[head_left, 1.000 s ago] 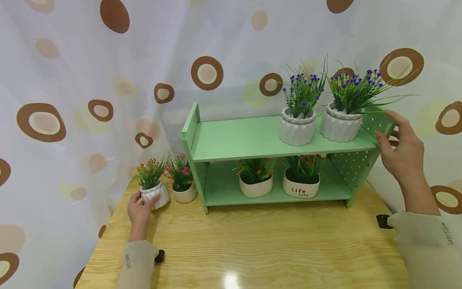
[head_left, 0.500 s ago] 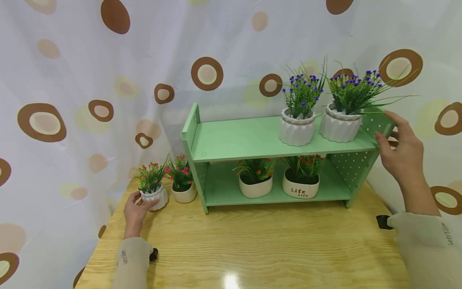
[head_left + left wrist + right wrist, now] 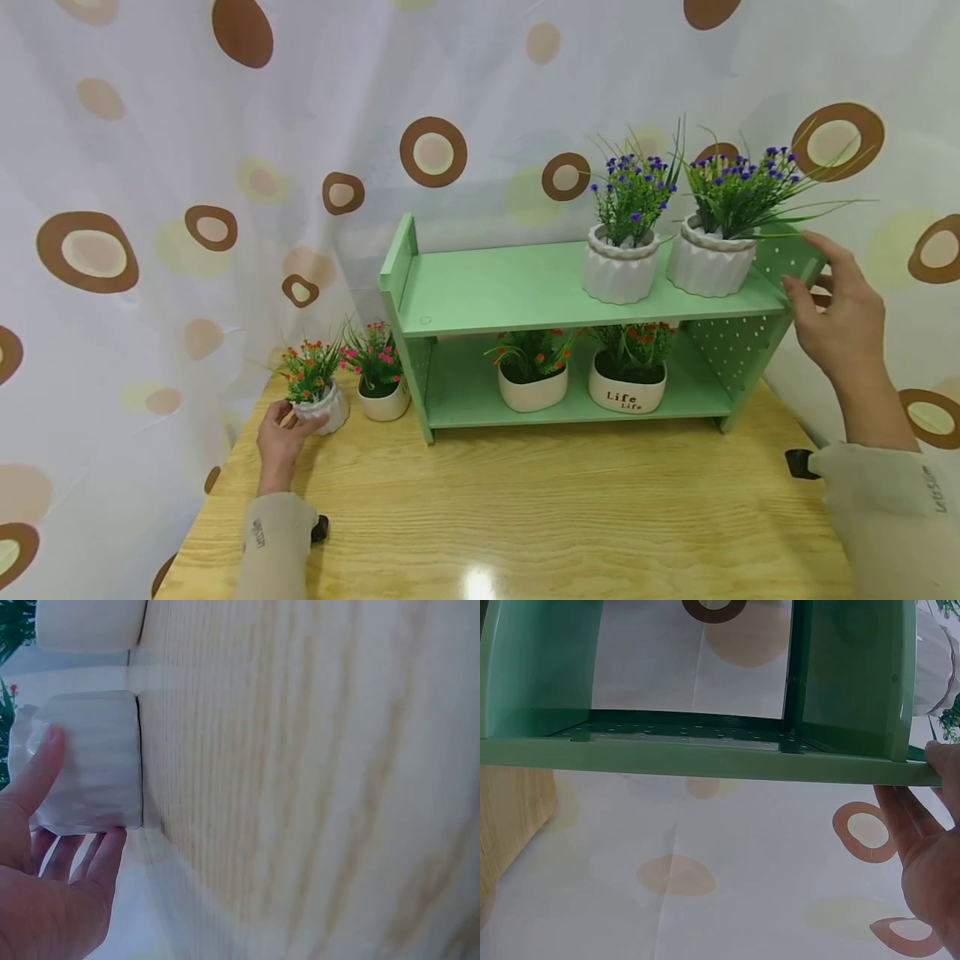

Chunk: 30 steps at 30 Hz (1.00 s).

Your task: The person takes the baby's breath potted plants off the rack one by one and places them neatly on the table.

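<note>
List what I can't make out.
Head view: tops of lower-shelf plants, hidden by the upper shelf.
Left wrist view: most of the plant in the white pot the left hand holds, cut off by left edge.
Right wrist view: part of the right hand, cut off by right edge.

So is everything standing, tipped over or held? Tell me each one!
Far-left pot: upright on the table, left fingers holding it
Pink-flower pot: upright beside it
Green shelf: standing, right fingers gripping one end
Two purple-flower pots: upright, high on the shelf
Two red-flower pots: upright, lower in the shelf
</note>
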### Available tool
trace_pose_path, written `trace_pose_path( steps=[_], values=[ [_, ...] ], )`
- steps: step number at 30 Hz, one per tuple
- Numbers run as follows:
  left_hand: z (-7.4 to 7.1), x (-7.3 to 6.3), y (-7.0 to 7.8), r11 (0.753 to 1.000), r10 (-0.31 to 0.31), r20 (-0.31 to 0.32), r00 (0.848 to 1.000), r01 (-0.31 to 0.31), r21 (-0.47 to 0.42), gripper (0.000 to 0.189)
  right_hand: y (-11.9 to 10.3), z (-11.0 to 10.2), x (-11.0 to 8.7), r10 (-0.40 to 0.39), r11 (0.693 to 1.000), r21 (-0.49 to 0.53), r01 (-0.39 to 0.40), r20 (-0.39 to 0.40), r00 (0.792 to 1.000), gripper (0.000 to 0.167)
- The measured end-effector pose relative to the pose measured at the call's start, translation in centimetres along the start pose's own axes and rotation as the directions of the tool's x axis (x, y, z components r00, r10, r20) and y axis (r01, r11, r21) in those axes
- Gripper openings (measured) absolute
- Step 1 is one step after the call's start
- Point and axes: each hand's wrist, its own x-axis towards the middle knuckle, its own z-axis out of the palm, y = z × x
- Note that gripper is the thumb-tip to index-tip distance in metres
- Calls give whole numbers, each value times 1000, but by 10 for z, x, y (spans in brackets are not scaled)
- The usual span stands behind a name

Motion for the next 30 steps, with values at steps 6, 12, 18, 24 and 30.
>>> trace_pose_path(
  steps=[6,12,18,24,30],
  values=[
    [3,1,0,1000,24,1,1000,-24,7,78,1,-1,-1,22,1000,-3,-22,2,1000,59],
    [2,0,-1,1000,28,25,999,-28,9,81,1,0,0,10,1000,7,-10,-6,1000,59],
    [1,-5,4,998,59,14,998,-59,16,95,2,1,0,4,1000,19,-3,-9,1000,58],
    [6,-15,32,958,268,-104,958,-277,-77,107,1,1,0,14,1000,10,-14,-12,1000,58],
    [16,-42,87,843,515,-192,835,-535,-63,99,0,1,-1,18,1000,12,-17,-10,1000,58]
  ],
)
